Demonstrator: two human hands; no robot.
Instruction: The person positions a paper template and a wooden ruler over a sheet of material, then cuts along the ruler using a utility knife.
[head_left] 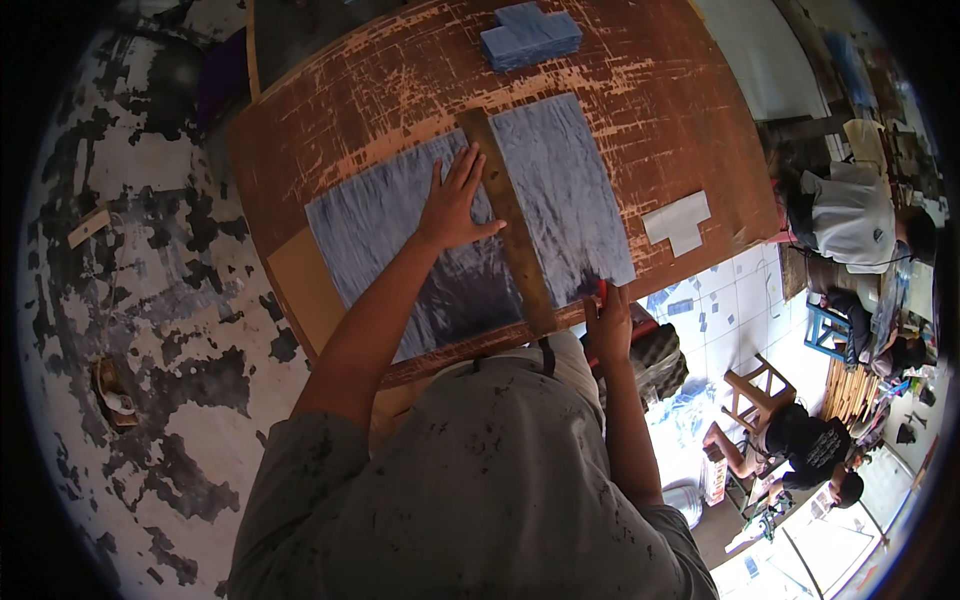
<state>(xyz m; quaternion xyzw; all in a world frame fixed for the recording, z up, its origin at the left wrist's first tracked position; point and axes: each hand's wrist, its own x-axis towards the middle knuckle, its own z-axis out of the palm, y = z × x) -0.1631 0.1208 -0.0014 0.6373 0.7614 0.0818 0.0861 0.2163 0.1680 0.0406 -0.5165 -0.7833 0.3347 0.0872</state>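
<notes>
A blue-grey streaked sheet (pixel 560 190) lies on a worn brown table, with a long, flat brownish straightedge (pixel 515 230) across it from far to near. My left hand (pixel 460 205) is open, fingers spread, on the sheet left of the straightedge. Its fingertips and thumb reach the straightedge's left edge. By the sheet's near right corner, my right hand (pixel 610 325) is closed around a slim red tool (pixel 602 292). The tool's kind and its tip cannot be made out.
A stack of blue cut pieces (pixel 530 38) stands at the table's (pixel 690 110) far side. A pale T-shaped piece (pixel 677 222) lies at the right. Blue scraps (pixel 700 305) litter the tiled floor. Two people (pixel 810 445) (pixel 850 215) are off to the right, near a wooden stool (pixel 760 390).
</notes>
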